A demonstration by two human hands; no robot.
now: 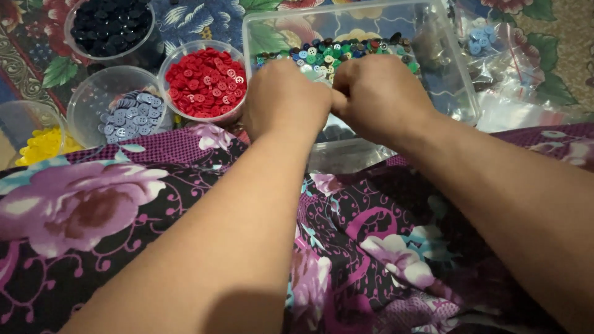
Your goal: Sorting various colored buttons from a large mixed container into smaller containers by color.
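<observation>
Clear plastic forms the rectangular tray (461, 93) where both hands meet above a heap of mixed coloured buttons (337, 52). The left hand (284, 99) and right hand (380, 99) are curled knuckles-up, touching each other; their fingers are hidden, so whether they pinch anything cannot be told. Four round tubs stand to the left: dark buttons (111, 25), red buttons (207, 83), grey-blue buttons (130, 114), yellow buttons (40, 145).

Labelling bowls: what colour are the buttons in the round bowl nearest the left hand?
Red buttons, in the round clear bowl; head view.
</observation>
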